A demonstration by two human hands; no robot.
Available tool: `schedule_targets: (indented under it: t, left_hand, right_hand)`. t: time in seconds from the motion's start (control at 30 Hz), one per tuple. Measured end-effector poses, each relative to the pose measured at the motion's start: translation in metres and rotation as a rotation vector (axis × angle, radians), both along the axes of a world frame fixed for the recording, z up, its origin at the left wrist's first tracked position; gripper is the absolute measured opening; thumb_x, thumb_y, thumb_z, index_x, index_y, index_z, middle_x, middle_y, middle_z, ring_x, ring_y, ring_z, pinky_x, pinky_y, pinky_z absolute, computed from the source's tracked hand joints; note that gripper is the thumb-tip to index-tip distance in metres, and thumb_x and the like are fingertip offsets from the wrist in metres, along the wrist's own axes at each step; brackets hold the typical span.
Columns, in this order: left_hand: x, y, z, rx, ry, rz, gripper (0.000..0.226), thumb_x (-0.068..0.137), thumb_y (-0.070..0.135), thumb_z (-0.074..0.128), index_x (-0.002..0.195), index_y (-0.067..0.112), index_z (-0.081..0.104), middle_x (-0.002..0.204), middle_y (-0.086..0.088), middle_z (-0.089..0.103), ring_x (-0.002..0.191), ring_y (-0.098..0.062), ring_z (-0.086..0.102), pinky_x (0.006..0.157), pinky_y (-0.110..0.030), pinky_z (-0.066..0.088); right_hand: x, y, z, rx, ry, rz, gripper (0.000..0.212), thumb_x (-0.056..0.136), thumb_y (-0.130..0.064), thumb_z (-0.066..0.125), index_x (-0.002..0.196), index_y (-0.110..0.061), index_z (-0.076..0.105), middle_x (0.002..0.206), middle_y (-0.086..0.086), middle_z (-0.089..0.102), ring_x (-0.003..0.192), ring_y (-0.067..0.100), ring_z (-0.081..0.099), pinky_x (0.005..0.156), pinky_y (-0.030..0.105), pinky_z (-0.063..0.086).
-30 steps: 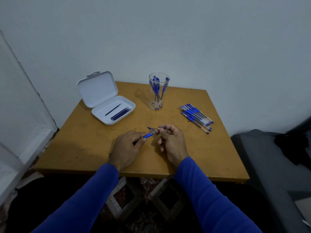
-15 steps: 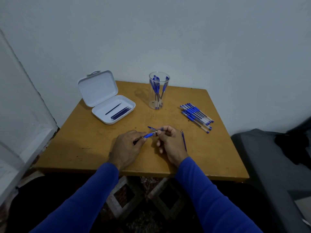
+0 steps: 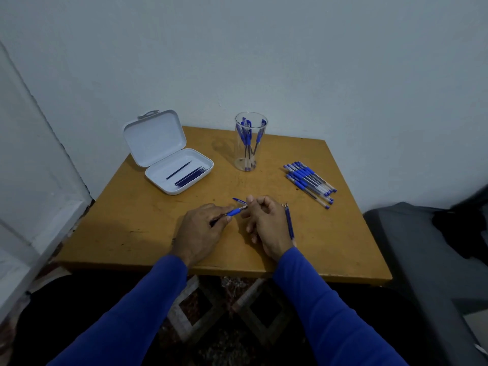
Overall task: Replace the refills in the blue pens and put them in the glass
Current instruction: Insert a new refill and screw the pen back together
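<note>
- Head view: the glass (image 3: 250, 143) stood at the counter's (image 3: 137, 223) far edge, holding several blue pens (image 3: 247, 136).
- The open white case (image 3: 179, 170) at the far left corner held refills (image 3: 190, 177).
- Left hand (image 3: 200, 233) fingers gripped a pen (image 3: 235, 212); right hand (image 3: 266, 223) fingers pinched its tip, near the front edge.
- More loose pens (image 3: 310, 182) lay by the right edge.

Blue pen (image 3: 233, 212): blue grip, held level above near table centre, tip pointing right
Pen cap (image 3: 239, 200): lying just beyond it
Refills (image 3: 289, 224): lying right of the hands
Spare refills (image 3: 188, 177): in open white case, far left
Glass (image 3: 249, 141): upright, far centre, pens inside
Pen pile (image 3: 309, 182): far right
</note>
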State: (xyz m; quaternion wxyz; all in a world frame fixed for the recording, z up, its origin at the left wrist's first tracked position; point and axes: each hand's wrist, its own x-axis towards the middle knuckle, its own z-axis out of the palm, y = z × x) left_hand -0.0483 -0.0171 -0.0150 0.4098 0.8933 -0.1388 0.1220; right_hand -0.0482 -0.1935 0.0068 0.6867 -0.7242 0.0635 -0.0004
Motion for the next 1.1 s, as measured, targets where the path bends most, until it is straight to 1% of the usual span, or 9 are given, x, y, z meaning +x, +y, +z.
schedule_targets:
  t: [0.1,0.2,0.4,0.5,0.6,0.73,0.83,0.93,1.1]
  left_hand:
    - [0.0007,0.0001,-0.0002,0.014,-0.003,-0.004,0.031,0.097,0.027,0.065,0.127,0.026,0.069,0.098,0.013,0.067,0.087,-0.002,0.059,0.077,-0.018,0.048]
    - [0.0009,0.0006,-0.0008,0.019,-0.002,-0.004,0.030,0.096,0.028,0.066,0.126,0.026,0.069,0.097,0.015,0.067,0.085,-0.001,0.060,0.074,-0.019,0.049]
    - [0.0002,0.0011,-0.0007,0.011,-0.014,-0.010,0.032,0.096,0.026,0.066,0.128,0.026,0.069,0.096,0.015,0.067,0.085,0.000,0.060,0.074,-0.014,0.046]
    - [-0.0009,0.0009,0.0009,0.015,-0.002,-0.009,0.033,0.097,0.027,0.066,0.130,0.027,0.067,0.098,0.013,0.067,0.086,-0.001,0.060,0.077,-0.020,0.052]
    - [-0.0016,0.0004,0.0017,0.002,-0.002,-0.006,0.030,0.096,0.025,0.067,0.126,0.024,0.069,0.095,0.015,0.066,0.084,0.001,0.059,0.072,-0.013,0.045]
    - [-0.0016,0.0002,0.0025,0.001,0.007,-0.006,0.030,0.096,0.025,0.066,0.126,0.025,0.069,0.096,0.016,0.065,0.085,0.001,0.059,0.072,-0.011,0.042]
    - [-0.0013,0.0001,0.0022,0.004,0.010,-0.005,0.030,0.097,0.026,0.066,0.126,0.025,0.069,0.095,0.017,0.065,0.084,0.001,0.059,0.070,-0.010,0.041]
    - [-0.0017,0.0000,0.0025,0.023,0.015,0.001,0.030,0.097,0.027,0.066,0.127,0.026,0.068,0.094,0.020,0.062,0.084,0.003,0.058,0.071,-0.010,0.041]
    - [-0.0025,0.0011,0.0024,-0.033,-0.006,-0.015,0.030,0.095,0.023,0.068,0.125,0.024,0.071,0.090,0.019,0.064,0.084,0.004,0.058,0.069,-0.005,0.040]
  right_hand:
    - [-0.0017,-0.0039,0.0015,0.048,-0.005,0.060,0.010,0.103,-0.012,0.057,0.109,-0.010,0.065,0.089,0.010,0.070,0.052,0.012,0.053,0.038,0.024,0.040]
    - [-0.0018,-0.0062,0.0007,0.034,0.003,0.078,0.010,0.102,-0.009,0.056,0.104,-0.007,0.066,0.089,0.011,0.069,0.053,0.013,0.052,0.039,0.025,0.040]
    - [-0.0020,-0.0038,0.0049,-0.073,0.034,0.017,0.044,0.097,-0.043,0.064,0.092,0.000,0.067,0.069,0.008,0.064,0.045,0.011,0.047,0.038,0.024,0.036]
    - [0.0001,-0.0008,0.0047,-0.109,0.040,-0.015,0.051,0.095,-0.054,0.061,0.087,-0.004,0.068,0.067,0.008,0.065,0.045,0.013,0.048,0.038,0.024,0.035]
    - [0.0015,0.0002,0.0012,-0.107,0.049,-0.063,0.055,0.097,-0.058,0.057,0.087,-0.005,0.066,0.066,0.010,0.064,0.045,0.015,0.048,0.038,0.026,0.036]
    - [0.0002,-0.0039,0.0020,-0.021,0.009,0.007,0.014,0.102,-0.024,0.060,0.107,-0.011,0.062,0.086,0.008,0.073,0.050,0.014,0.052,0.038,0.027,0.037]
    - [-0.0004,-0.0069,0.0026,-0.032,-0.007,0.093,0.016,0.101,-0.009,0.058,0.111,-0.016,0.068,0.083,0.000,0.070,0.052,0.012,0.052,0.038,0.026,0.037]
    - [-0.0001,-0.0079,0.0013,-0.055,0.014,0.103,0.011,0.102,-0.017,0.061,0.100,-0.011,0.069,0.081,0.006,0.068,0.051,0.012,0.051,0.039,0.025,0.037]
    - [-0.0004,-0.0022,0.0062,-0.112,0.053,0.031,0.053,0.099,-0.056,0.054,0.072,-0.010,0.061,0.053,0.006,0.054,0.038,0.013,0.041,0.036,0.023,0.032]
